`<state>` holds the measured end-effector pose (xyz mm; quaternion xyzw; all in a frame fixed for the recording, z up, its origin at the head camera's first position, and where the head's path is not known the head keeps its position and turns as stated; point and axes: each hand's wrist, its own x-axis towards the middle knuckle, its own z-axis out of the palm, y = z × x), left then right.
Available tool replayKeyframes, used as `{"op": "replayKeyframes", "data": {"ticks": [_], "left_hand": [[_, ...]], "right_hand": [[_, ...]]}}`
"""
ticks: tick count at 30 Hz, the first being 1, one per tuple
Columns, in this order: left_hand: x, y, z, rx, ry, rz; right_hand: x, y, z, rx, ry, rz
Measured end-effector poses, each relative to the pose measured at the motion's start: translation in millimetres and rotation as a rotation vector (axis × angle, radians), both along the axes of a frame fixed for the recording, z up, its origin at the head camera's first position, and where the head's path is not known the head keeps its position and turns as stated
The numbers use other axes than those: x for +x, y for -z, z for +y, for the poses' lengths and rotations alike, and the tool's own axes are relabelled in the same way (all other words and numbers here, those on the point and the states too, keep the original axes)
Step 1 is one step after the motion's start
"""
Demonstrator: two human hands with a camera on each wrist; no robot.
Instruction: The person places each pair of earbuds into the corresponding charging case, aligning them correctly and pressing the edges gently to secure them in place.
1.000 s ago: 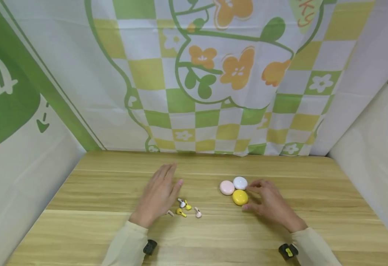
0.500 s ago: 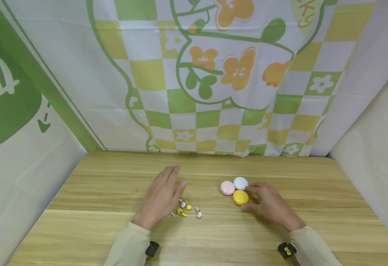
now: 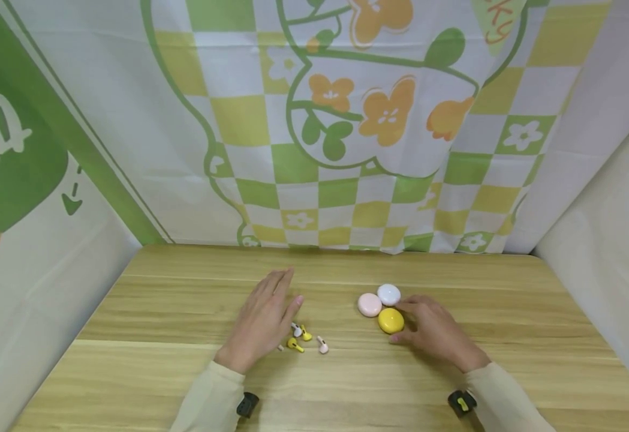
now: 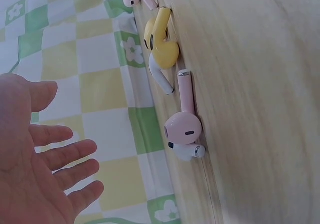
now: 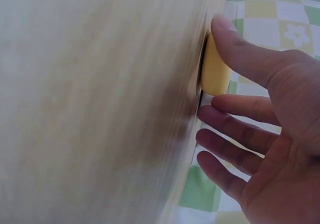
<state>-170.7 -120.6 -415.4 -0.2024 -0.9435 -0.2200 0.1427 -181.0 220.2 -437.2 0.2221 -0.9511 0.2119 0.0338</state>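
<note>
Three round earbud cases sit together on the wooden table [image 3: 184,300]: pink [image 3: 369,305], white [image 3: 388,294] and yellow [image 3: 390,320]. My right hand [image 3: 408,324] lies beside the yellow case [image 5: 215,69], the thumb touching its edge and the fingers [image 5: 235,134] stretched out nearly straight. Several loose earbuds [image 3: 300,339] lie left of the cases, among them a yellow one [image 4: 161,44] and a pink one [image 4: 184,124] with a white bud tucked against it. My left hand [image 3: 279,297] hovers flat just left of them, fingers [image 4: 60,159] straight, holding nothing.
A green, yellow and white checked cloth [image 3: 346,150] with orange flowers hangs behind the table. White panels close off the left [image 3: 33,270] and right [image 3: 605,252] sides. The table's front half shows bare wood.
My left hand has drifted slightly right, closer to the earbuds. My right hand has edged in against the yellow case. The cases and earbuds lie where they were.
</note>
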Motion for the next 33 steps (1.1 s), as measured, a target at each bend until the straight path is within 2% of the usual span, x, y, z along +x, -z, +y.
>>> {"op": "replayKeyframes", "data": {"ticks": [6,20,25,33], "left_hand": [[0.0,0.5,0,0.002,0.001,-0.01],[4.2,-2.4,5,0.018,-0.001,-0.067],[8.1,-4.1,7,0.052,0.013,-0.116],[13.8,-6.3,18,0.141,0.048,-0.22]], "right_hand": [[-3.3,-0.1,-1,0.019,0.0,-0.02],[-6.8,3.8,-2,0.037,-0.055,0.027],[-4.0,0.7,-2,0.018,-0.046,0.045],[6.9,-13.7,-9,-0.053,0.015,0.036]]}}
